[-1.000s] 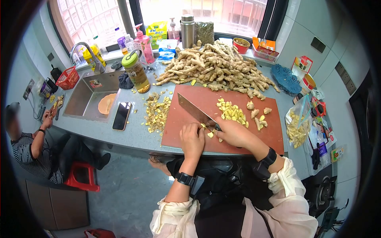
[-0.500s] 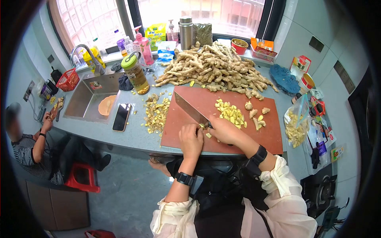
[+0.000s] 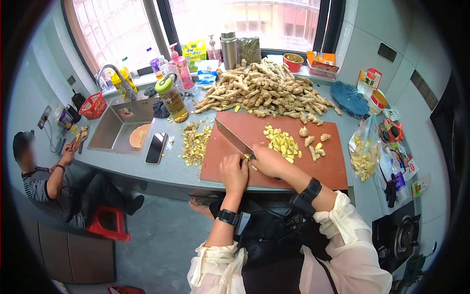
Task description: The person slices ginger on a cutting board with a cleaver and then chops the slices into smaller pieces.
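My right hand (image 3: 268, 160) is closed round the handle of a kitchen knife (image 3: 234, 137), whose broad blade points up and left over the reddish-brown cutting board (image 3: 313, 171). Close beside it, my left hand (image 3: 234, 170) has curled fingers pressed on a small piece of ginger (image 3: 247, 156) at the blade's heel; the fingers mostly hide it. Sliced ginger (image 3: 281, 142) lies in a heap right of the knife, near a few unsliced knobs (image 3: 309, 140). Left of the board is a pile of ginger trimmings (image 3: 197, 142). Behind it rises a large mound of whole ginger (image 3: 267, 88).
A phone (image 3: 156, 148) and a green-lidded jar (image 3: 171, 100) stand left, before the sink (image 3: 110, 132). On the right are a bag of ginger (image 3: 364, 157), a blue dish (image 3: 349, 98) and a stove (image 3: 404, 235). Another person (image 3: 54, 186) sits at far left, holding something.
The view has shifted slightly, so the sink and seated person appear farther right. Both hands stay together at the knife's heel, and the knife keeps nearly the same angle.
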Tool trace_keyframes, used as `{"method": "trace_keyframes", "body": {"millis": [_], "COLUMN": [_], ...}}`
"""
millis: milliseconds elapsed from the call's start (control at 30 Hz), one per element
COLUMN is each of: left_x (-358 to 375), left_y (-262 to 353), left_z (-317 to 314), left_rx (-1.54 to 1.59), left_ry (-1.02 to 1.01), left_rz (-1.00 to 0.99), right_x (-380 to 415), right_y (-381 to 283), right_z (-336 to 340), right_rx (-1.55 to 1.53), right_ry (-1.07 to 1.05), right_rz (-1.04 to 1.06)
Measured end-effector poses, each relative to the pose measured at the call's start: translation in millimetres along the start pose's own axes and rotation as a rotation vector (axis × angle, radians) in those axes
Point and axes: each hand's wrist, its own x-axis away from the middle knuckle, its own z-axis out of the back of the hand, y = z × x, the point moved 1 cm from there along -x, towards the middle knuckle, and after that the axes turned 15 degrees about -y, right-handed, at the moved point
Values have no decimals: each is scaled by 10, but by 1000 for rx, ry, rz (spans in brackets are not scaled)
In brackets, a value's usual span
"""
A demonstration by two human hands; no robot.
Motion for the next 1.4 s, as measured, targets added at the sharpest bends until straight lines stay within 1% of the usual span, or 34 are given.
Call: {"method": "trace_keyframes", "body": {"millis": [133,200,233,300,333,400,433,467,533,600,667,700,733,767,800,833,867,933,967,1033,1067,1100,1167,1200,1300,1333,1400], "left_x": [3,12,5,6,4,-5,-7,-8,-1,-2,-33,-50,-63,-76,-120,-172,-217,-308,-349,-432,-444,-441,-453,-443,-266,-199,-103], "left_y": [-4,0,4,19,23,32,33,32,35,46,72,85,105,142,181,220,266,374,391,429,439,442,472,457,447,486,540], "left_z": [-3,4,9,22,23,22,20,16,5,13,7,-2,-16,-25,-36,-52,-86,-193,-250,-279,-261,-218,-39,38,282,324,363], "left_rx": [2,-8,-13,-21,-29,-24,-18,-23,-46,-39,-31,-27,-23,-26,-78,-131,-134,-161,-138,-128,-119,-123,-144,-152,-253,-259,-346], "left_ry": [-9,-23,-26,-47,-70,-58,-49,-51,-48,-53,-59,-64,-70,-75,-105,-133,-136,-163,-221,-250,-280,-288,-210,-209,-257,-261,-347], "left_rz": [-7,-3,-1,20,40,33,25,29,60,63,66,83,100,105,84,61,63,-15,-1,-23,-38,-30,-79,-74,36,45,20], "right_x": [-198,-289,-296,-262,-217,-106,-40,43,221,390,633,672,739,815,883,943,980,1049,1095,1199,1234,1246,1260,1250,1237,1243,1243], "right_y": [48,98,117,216,255,346,393,428,516,627,667,807,888,965,1038,1108,1160,1253,1294,1332,1344,1362,1371,1375,1356,1361,1374], "right_z": [-148,-207,-178,-91,-70,-52,-36,4,87,105,130,43,-2,-49,-85,-113,-156,-232,-265,-313,-335,-350,-348,-326,-314,-311,-303], "right_rx": [-26,-27,-30,-336,-335,-782,-864,-868,-968,-1000,-1076,-1074,-1077,-1102,-1124,-1149,-1154,-1240,-1247,-1251,-1256,-1266,-1285,-1291,-1357,-1365,-1308], "right_ry": [59,158,158,57,56,57,95,91,154,151,185,229,226,284,343,352,349,443,441,454,459,477,477,486,491,481,470], "right_rz": [0,32,35,34,35,82,104,106,202,223,165,195,196,154,113,114,113,176,161,148,132,164,176,195,199,196,170]}}
